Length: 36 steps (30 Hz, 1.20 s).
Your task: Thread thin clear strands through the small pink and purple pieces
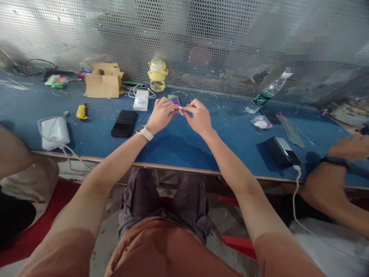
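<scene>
The left hand (163, 111) held a narrow pinch, thumb and forefinger closed on the left side of a small pinkish piece (180, 109). This side appeared best suited as the anchor: pressure just firm enough to prevent slipping, since so small a piece offered little surface to grip.

The piece was located between the two sets of fingertips, above the blue table (178, 156) and just in front of a purple packet (175, 100). Its exact form was too small to tell. Clear strands (211, 97) lay behind and to the right; these presented a likely snag, and fingertip clearance from them was advisable.

The right hand (199, 117) formed a matching pinch at the piece's right side, with no visible opening at the tips. Short movements of the fingers, with the wrist steady, appeared the safer method.

Pose, left arm: the forearm ran diagonally over the table's front edge, the watch (145, 132) at its wrist beside a black phone (123, 123). The back of the hand faced up, the remaining fingers bent. Right arm: the forearm angled inward, roughly mirroring the left, knuckles uppermost. Forearm contact with the table could not be confirmed.
</scene>
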{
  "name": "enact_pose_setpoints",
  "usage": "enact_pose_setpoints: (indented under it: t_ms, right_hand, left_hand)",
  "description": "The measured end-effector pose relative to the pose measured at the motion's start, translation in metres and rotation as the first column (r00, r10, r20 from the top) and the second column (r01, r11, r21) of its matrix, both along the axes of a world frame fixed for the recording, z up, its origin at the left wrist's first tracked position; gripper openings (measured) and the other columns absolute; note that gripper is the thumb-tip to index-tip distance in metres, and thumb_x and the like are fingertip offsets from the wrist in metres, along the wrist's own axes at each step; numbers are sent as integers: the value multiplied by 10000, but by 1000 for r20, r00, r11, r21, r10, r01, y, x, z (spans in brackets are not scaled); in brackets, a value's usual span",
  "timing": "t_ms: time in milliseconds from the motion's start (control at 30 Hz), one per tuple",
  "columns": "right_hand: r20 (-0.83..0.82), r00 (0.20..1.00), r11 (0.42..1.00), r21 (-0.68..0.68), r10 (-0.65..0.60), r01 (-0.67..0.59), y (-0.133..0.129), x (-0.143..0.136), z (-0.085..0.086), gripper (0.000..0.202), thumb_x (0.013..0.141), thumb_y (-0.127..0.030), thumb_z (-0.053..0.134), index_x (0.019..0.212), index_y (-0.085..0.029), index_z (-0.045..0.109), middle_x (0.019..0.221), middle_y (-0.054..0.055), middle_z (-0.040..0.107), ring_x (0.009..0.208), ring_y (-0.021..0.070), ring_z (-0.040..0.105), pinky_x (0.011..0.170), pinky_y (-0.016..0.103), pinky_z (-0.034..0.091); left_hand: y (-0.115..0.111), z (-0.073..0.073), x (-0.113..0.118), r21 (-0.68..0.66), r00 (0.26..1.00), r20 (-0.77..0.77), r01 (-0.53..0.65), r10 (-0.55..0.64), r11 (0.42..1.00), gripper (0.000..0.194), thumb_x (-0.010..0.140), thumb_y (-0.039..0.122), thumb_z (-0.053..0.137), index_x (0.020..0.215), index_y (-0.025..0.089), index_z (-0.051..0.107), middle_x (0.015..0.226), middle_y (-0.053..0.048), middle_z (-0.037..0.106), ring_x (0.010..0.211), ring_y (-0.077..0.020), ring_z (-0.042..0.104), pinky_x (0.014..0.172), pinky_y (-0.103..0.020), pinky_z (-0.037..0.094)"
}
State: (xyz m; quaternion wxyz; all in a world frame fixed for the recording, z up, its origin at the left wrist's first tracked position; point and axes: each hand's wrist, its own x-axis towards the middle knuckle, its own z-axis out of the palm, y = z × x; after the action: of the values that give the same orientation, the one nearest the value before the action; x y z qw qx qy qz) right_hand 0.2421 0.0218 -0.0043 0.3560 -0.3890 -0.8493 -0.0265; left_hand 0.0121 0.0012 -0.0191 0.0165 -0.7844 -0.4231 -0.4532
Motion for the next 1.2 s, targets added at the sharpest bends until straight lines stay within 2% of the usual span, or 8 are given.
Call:
enact_pose_setpoints:
  t_ms: [167, 300, 400, 533, 667, 833, 1033, 1200]
  right_hand:
    - [-82, 996, 998, -51, 22, -26, -2, -8, -7, 321, 1192, -334, 552, 1198, -217, 851, 1337, 150, 776, 968, 256, 741, 920, 435, 623]
    - [-134, 988, 991, -94, 77, -90, 0, -11, -10, 312, 1203, -359, 507, 1155, -221, 782, 1160, 124, 824, 972, 254, 761, 953, 405, 620]
    - [-173, 980, 986, -115, 96, -117, 2, -11, -13, 363, 1193, -504, 547, 1119, -221, 762, 1059, 109, 813, 906, 244, 741, 921, 398, 611]
    - [-234, 957, 969, -130, 174, -208, 7, -8, -17, 472, 1106, -684, 678, 1167, -224, 764, 1041, 83, 800, 813, 220, 707, 860, 401, 606]
    - [-271, 922, 943, -107, 278, -316, 13, -6, -21, 394, 1082, -584, 753, 1255, -231, 779, 1094, 82, 810, 824, 223, 724, 852, 415, 622]
    - [-265, 933, 952, -123, 242, -281, 16, -4, -21, 246, 1064, -417, 841, 1243, -250, 821, 1081, 64, 813, 835, 223, 723, 867, 428, 632]
    - [-289, 933, 961, -110, 214, -255, 17, -2, -19, 308, 1045, -533, 898, 1135, -243, 847, 1004, 47, 800, 794, 203, 706, 875, 422, 619]
    - [-334, 913, 957, -83, 236, -278, 17, -2, -19, 281, 1072, -520, 861, 1092, -241, 877, 993, 57, 822, 820, 220, 738, 846, 421, 626]
  left_hand:
    - [1, -4, 3, 13, 999, 34, -43, 43, 999, 125, 1138, 289, 768, 1060, 272, 865, 1050, -91, 861, 1180, -356, 726, 1199, -613, 519]
    - [3, -7, 4, 23, 996, 63, -61, 60, 998, 145, 1137, 302, 765, 1030, 278, 861, 1033, -77, 859, 1150, -338, 722, 1213, -613, 520]
    - [3, -8, 4, 15, 997, 61, -47, 46, 999, 139, 1127, 279, 760, 1036, 280, 865, 1028, -78, 856, 1143, -335, 714, 1220, -617, 512]
    - [-3, -3, 5, -36, 998, 24, -58, 59, 998, 152, 1123, 228, 732, 1068, 276, 865, 1079, -91, 857, 1185, -350, 693, 1225, -628, 488]
    - [-10, 5, 6, -134, 986, -71, -158, 150, 978, 163, 1147, 218, 687, 1129, 262, 843, 1184, -103, 858, 1260, -360, 668, 1204, -595, 484]
    - [-12, 6, 7, -134, 984, -120, -146, 130, 980, 168, 1146, 205, 671, 1160, 262, 828, 1193, -104, 849, 1243, -355, 678, 1173, -585, 510]
    - [-10, 4, 9, -151, 981, -127, -166, 147, 975, 99, 1144, 215, 710, 1116, 240, 801, 1199, -119, 821, 1269, -375, 691, 1167, -592, 527]
    - [-7, 1, 7, -127, 981, -109, -175, 161, 976, 86, 1162, 253, 715, 1120, 227, 785, 1205, -129, 798, 1260, -382, 702, 1157, -586, 547]
